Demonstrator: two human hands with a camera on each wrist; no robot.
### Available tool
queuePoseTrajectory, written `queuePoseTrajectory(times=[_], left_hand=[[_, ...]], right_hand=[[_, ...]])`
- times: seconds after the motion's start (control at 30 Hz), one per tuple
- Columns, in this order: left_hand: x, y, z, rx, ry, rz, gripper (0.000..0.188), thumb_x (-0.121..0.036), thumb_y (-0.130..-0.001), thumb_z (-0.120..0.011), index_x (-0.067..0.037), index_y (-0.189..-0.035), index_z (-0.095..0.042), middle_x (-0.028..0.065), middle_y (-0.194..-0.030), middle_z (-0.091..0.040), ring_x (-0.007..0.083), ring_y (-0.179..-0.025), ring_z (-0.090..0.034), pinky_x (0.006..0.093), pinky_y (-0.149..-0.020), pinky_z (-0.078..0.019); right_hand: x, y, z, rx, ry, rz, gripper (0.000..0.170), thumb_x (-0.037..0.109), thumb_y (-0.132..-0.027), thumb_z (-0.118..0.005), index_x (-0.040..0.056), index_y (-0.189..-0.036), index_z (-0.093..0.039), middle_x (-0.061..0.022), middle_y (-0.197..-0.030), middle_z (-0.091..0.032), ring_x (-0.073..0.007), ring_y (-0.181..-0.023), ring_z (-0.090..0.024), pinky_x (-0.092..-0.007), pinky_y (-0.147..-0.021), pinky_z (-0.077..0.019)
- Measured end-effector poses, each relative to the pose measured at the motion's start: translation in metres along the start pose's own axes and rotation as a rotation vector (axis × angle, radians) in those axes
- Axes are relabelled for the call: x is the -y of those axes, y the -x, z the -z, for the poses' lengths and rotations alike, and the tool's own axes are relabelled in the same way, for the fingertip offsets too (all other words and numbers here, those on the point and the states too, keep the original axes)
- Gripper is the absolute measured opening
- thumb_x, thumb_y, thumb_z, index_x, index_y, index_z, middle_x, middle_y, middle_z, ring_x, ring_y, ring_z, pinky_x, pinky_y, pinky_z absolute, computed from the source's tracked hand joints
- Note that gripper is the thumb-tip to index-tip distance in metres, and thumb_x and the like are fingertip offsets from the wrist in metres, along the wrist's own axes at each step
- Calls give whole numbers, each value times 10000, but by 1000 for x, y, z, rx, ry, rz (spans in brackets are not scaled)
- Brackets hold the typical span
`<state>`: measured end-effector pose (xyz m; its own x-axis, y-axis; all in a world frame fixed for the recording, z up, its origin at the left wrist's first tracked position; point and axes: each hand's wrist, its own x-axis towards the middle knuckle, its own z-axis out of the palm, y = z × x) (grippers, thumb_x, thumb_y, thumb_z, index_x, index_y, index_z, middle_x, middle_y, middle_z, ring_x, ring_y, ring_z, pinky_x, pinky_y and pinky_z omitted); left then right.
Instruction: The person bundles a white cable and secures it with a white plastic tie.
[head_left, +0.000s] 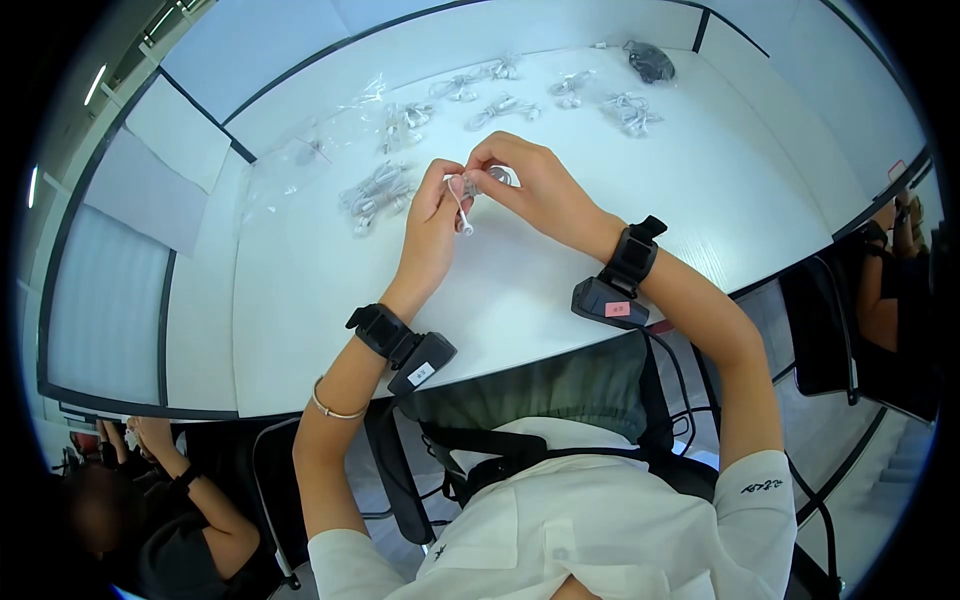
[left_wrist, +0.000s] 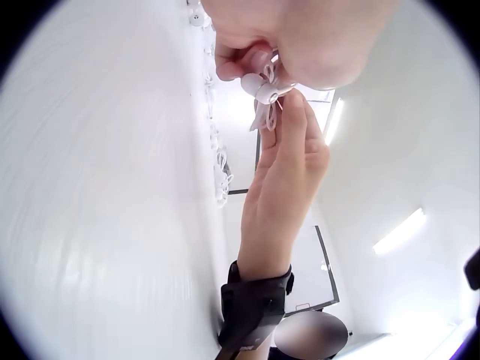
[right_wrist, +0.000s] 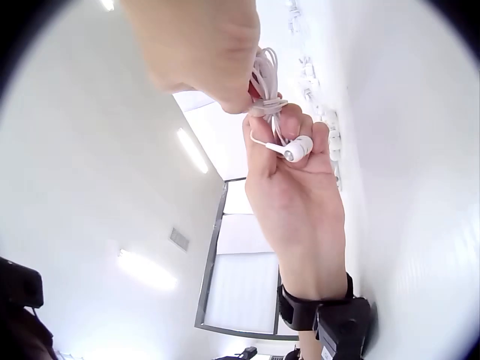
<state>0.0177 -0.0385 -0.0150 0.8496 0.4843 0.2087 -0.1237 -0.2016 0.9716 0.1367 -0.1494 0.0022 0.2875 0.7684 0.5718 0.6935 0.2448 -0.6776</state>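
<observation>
Both hands meet over the white table, around one pair of white wired earphones (right_wrist: 268, 84) with its cable wound into a bundle. My left hand (head_left: 430, 225) holds the bundle in curled fingers, and an earbud (right_wrist: 298, 148) hangs out across them in the right wrist view. Thumb and fingertips of my right hand (head_left: 545, 190) pinch the wound cable near its middle, where a strand wraps round it. In the left wrist view the earbud tips (left_wrist: 266, 93) stick out between the two hands. Part of the cable is hidden behind the fingers.
Several wound white cable bundles lie beyond the hands, one close by the left hand (head_left: 375, 195) and another at the back right (head_left: 630, 113). A dark bundle (head_left: 650, 62) sits near the back panel. Clear plastic wrapping (head_left: 290, 160) lies at the left. Low panels (head_left: 400, 45) border the table.
</observation>
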Motion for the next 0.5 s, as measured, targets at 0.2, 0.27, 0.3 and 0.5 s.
queuePoseTrajectory(times=[0.2, 0.27, 0.3, 0.5], left_hand=[[-2, 0, 1, 16, 3, 9, 194, -264, -968, -406, -86, -962, -482, -14, -684, -451, 48, -605, -368, 203, -547, -312], [1, 0, 3, 37, -3, -1, 257, -345, -961, -435, -96, -964, -499, -26, -659, -449, 46, -621, -398, 206, -565, -329], [4, 1, 3, 35, 5, 5, 256, -341, -961, -435, -94, -961, -499, -26, -665, -449, 46, -623, -401, 205, -562, -330], [2, 1, 1, 49, 23, 32, 142, -201, -945, -411, -75, -946, -476, -16, -683, -447, 45, -586, -358, 192, -535, -302]], right_hand=[[0, 0, 3, 6, 5, 9, 135, 101, -852, -600, -8, -932, -591, -101, -882, -608, -204, -781, -615, -300, -734, -487], [-1, 1, 3, 10, 21, 36, 134, 99, -843, -607, -4, -927, -588, -105, -878, -609, -213, -781, -623, -299, -722, -492], [0, 2, 3, 28, 66, 37, 131, 95, -837, -610, -2, -922, -585, -108, -877, -609, -218, -783, -624, -299, -720, -492], [9, 2, 10, 96, 233, 62, 113, 58, -818, -603, 12, -913, -565, -110, -881, -607, -232, -787, -627, -306, -711, -496]])
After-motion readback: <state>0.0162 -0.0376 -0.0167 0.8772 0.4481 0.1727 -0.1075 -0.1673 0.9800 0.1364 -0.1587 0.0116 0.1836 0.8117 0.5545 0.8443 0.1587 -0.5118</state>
